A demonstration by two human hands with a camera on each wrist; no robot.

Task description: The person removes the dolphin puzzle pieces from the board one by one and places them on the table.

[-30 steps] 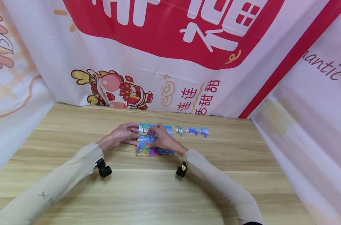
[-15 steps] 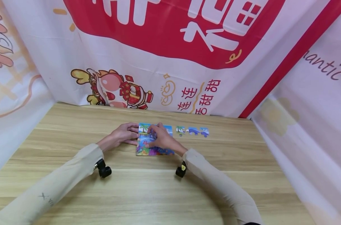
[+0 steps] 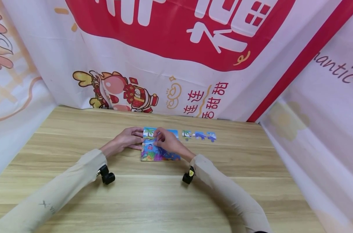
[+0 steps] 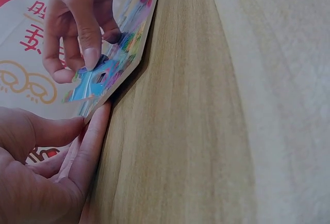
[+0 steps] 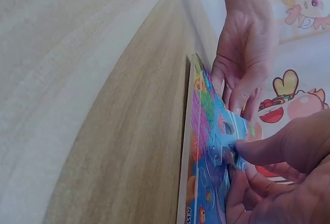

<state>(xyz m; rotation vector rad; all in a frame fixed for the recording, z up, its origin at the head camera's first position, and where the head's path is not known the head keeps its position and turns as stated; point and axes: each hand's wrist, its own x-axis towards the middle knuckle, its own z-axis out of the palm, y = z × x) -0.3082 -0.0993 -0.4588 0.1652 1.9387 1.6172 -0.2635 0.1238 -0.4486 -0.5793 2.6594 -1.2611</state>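
A colourful jigsaw puzzle (image 3: pixel 148 156) with an undersea picture and a palm tree lies on the wooden table. At its left edge, my left hand (image 3: pixel 128 137) pinches the board, thumb on top and a finger below, as the left wrist view shows. Over the middle of the picture, my right hand (image 3: pixel 169 141) has its thumb and fingers bent together. In the right wrist view they pinch a small blue puzzle piece (image 5: pixel 230 157), tilted up at the picture's surface. My fingers hide part of that piece.
Right of the board lie a loose palm-tree piece (image 3: pixel 186 134), a blue-and-white piece (image 3: pixel 200 135) and another blue piece (image 3: pixel 212 136). A printed cloth (image 3: pixel 164 64) hangs along the table's back edge, with more cloth at both sides.
My right hand's fingers have drawn up and closer together, uncovering more of the picture's lower middle. The left hand and the loose pieces stay where they were.
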